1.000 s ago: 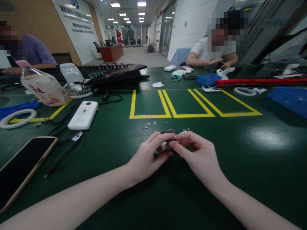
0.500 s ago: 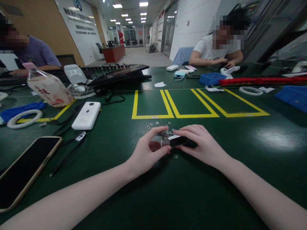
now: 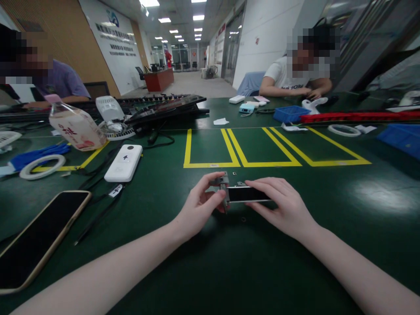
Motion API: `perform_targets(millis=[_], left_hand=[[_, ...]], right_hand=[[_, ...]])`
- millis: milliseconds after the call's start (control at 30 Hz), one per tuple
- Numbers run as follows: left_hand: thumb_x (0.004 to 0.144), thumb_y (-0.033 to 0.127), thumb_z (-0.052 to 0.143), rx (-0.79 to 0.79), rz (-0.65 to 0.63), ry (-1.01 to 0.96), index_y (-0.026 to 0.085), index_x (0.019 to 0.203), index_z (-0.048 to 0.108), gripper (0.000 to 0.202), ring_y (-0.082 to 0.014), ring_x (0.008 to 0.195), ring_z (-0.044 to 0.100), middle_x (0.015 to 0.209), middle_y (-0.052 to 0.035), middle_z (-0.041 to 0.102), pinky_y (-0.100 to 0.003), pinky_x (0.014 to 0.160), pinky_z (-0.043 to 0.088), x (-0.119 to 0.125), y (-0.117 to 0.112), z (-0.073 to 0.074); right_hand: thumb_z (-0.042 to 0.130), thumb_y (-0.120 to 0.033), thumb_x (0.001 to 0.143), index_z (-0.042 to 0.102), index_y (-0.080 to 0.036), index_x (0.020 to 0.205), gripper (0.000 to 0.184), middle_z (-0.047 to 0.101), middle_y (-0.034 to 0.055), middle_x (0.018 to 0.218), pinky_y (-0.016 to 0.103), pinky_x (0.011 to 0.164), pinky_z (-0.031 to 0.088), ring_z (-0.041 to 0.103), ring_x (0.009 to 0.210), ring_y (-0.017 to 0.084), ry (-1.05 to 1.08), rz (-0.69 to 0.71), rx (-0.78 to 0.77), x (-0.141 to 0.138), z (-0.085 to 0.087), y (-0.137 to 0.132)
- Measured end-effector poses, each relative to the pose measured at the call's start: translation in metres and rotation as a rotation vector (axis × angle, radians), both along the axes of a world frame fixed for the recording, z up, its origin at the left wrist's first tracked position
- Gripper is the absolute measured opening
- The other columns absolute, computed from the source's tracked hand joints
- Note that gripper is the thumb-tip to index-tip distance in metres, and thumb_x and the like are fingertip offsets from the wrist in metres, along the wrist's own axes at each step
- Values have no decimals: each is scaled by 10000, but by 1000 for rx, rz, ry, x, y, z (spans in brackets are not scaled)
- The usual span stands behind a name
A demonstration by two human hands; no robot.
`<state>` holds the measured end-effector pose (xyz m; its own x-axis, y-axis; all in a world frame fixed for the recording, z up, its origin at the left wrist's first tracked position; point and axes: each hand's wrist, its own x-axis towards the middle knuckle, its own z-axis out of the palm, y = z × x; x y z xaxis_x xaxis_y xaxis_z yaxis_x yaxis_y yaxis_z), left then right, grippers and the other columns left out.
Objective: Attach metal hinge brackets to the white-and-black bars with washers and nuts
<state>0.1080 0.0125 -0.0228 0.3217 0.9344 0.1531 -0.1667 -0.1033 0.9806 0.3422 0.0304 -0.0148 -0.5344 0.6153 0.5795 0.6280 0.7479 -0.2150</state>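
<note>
My left hand (image 3: pixel 204 202) pinches a grey metal bracket (image 3: pixel 224 183) between thumb and fingers. My right hand (image 3: pixel 278 199) grips the right end of a rectangular piece (image 3: pixel 244 194) with a black face and pale edges. The left end of this piece meets the bracket; whether the two are joined, I cannot tell. Just behind it shows a small grey metal part (image 3: pixel 241 183), partly covered by the fingers. One small metal ring (image 3: pixel 234 173) lies beyond the bracket, and another ring (image 3: pixel 243 219) lies nearer me on the green table (image 3: pixel 216 271).
Yellow tape outlines (image 3: pixel 213 166) mark the table ahead. On the left are a phone (image 3: pixel 42 238), a white device marked 4 (image 3: pixel 124 163), a bottle (image 3: pixel 77 127) and a tape roll (image 3: pixel 42 167). Blue bins (image 3: pixel 290 114) stand right. Two people sit across the table.
The black-faced piece has turned so that its dark face shows more fully, and the bracket stands more upright. Several small rings beyond my left hand are no longer visible. The view has shifted slightly.
</note>
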Motion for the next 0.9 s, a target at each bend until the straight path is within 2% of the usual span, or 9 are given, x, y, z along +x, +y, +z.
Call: perform_targets(millis=[133, 200, 300, 400, 600, 700, 767, 900], left_hand=[[938, 329, 521, 4, 24, 33, 237, 1270, 519, 345, -194, 926, 622, 1229, -90, 568, -315, 748, 560, -6, 2, 1], [935, 336, 522, 72, 36, 40, 248, 1270, 525, 347, -243, 1095, 570, 1314, -92, 508, -371, 873, 533, -7, 1, 2], [910, 343, 565, 182, 68, 79, 254, 1277, 528, 380, -285, 1301, 420, 1455, -82, 366, -429, 1056, 411, -9, -1, 2], [890, 405, 594, 207, 93, 111, 242, 1276, 536, 423, -302, 1343, 369, 1478, -92, 338, -454, 1096, 349, -10, 2, -1], [785, 602, 650, 218, 68, 38, 222, 1267, 543, 622, -335, 1312, 399, 1390, -125, 426, -478, 1078, 344, -9, 12, -11], [715, 510, 766, 125, 111, -32, 207, 1193, 585, 594, -315, 1271, 439, 1378, -118, 423, -432, 1035, 395, -4, 11, -11], [690, 411, 814, -31, 137, -117, 196, 1127, 611, 527, -279, 1187, 510, 1350, -109, 445, -398, 989, 434, 0, 7, -10], [715, 276, 817, -368, 83, -295, 196, 1172, 590, 517, -208, 1022, 598, 1168, -85, 586, -360, 944, 467, 5, 0, -5]], right_hand=[[571, -295, 910, 586, -175, 1200, 314, 626, 92, 1074, 367, 783, 526, 607, 965, 226, 57, 4, -86, -6, 1, -11], [565, -306, 923, 576, -179, 1205, 310, 618, 86, 1077, 350, 768, 535, 604, 966, 218, 98, -7, -138, -11, 1, -16], [561, -320, 935, 575, -189, 1191, 287, 609, 72, 1075, 321, 735, 534, 601, 954, 205, 180, -35, -261, -20, 0, -23], [586, -347, 922, 599, -206, 1148, 267, 612, 56, 1063, 311, 716, 523, 603, 924, 200, 263, -78, -402, -29, 1, -29], [608, -462, 893, 633, -179, 1092, 347, 630, 60, 1022, 301, 706, 510, 612, 875, 198, 457, -187, -763, -43, 9, -39], [618, -504, 872, 633, -150, 1067, 405, 643, 54, 911, 275, 656, 493, 609, 766, 174, 576, -150, -924, -49, 11, -43], [636, -514, 856, 639, -141, 1038, 415, 645, 45, 855, 260, 637, 475, 603, 731, 163, 608, -131, -997, -51, 11, -44], [675, -489, 828, 659, -154, 988, 372, 645, 31, 863, 255, 660, 446, 600, 773, 162, 579, -177, -980, -52, 7, -41]])
